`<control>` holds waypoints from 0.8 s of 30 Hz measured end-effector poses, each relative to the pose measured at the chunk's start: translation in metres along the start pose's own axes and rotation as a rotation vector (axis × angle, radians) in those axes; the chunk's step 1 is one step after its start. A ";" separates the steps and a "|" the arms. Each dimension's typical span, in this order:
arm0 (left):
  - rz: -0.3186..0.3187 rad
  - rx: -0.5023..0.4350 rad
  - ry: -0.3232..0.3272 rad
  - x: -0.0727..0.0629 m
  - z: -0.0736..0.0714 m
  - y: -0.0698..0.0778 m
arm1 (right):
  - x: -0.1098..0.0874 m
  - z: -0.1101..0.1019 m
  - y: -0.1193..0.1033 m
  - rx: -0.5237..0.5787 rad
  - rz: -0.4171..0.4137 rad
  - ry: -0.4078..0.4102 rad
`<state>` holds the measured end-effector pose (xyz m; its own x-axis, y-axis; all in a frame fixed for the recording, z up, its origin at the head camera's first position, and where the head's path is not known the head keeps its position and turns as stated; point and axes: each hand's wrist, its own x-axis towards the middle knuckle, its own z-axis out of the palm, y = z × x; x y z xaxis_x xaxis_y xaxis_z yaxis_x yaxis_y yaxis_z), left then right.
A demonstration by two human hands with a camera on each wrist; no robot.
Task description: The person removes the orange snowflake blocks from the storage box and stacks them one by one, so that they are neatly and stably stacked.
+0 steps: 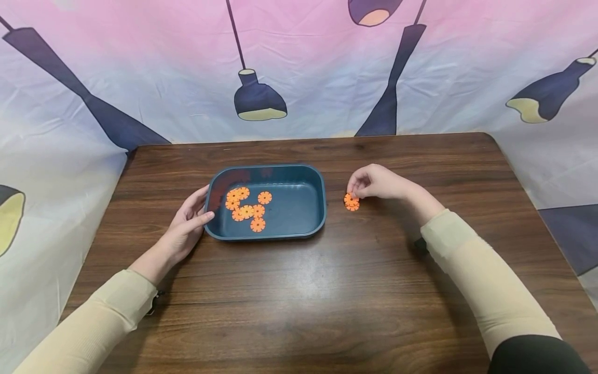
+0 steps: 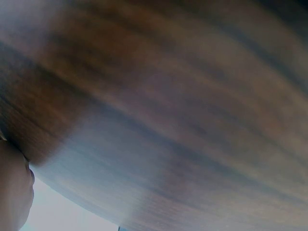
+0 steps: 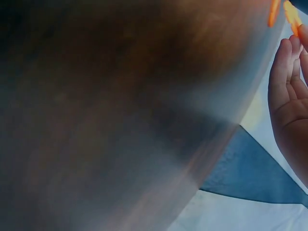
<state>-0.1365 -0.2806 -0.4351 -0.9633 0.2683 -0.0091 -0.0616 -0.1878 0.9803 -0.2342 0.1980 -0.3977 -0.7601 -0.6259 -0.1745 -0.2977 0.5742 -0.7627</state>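
A dark teal rectangular tray (image 1: 299,210) sits on the table, and several orange notched plastic discs (image 1: 258,224) lie toward its left side. My left hand (image 1: 186,228) grips the tray's left end, thumb over the rim and fingers along the outer wall. To the right of the tray, my right hand (image 1: 376,183) pinches an orange notched disc (image 3: 291,17) between thumb and fingertips. Another orange disc (image 1: 352,206) shows right below it, low over the tabletop, partly overlapped in the head view. The left wrist view catches only an edge of the left hand (image 2: 15,185).
The brown wood-grain table (image 1: 299,311) ends at a back edge against a hanging cloth (image 1: 317,62) printed with lamps. The cloth also hangs along the left and right sides. Both forearms reach in from the near side.
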 end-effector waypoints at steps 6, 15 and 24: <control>-0.005 0.003 0.002 0.000 0.000 0.000 | 0.001 0.002 0.008 -0.013 0.002 -0.014; -0.007 0.011 -0.010 -0.001 -0.001 0.001 | 0.001 0.002 0.010 0.028 0.003 -0.033; -0.026 -0.001 0.012 0.000 0.002 0.003 | 0.002 0.002 0.010 0.014 -0.001 -0.057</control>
<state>-0.1360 -0.2792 -0.4320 -0.9644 0.2617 -0.0370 -0.0868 -0.1815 0.9795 -0.2376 0.2013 -0.4075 -0.7254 -0.6557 -0.2093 -0.2899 0.5669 -0.7711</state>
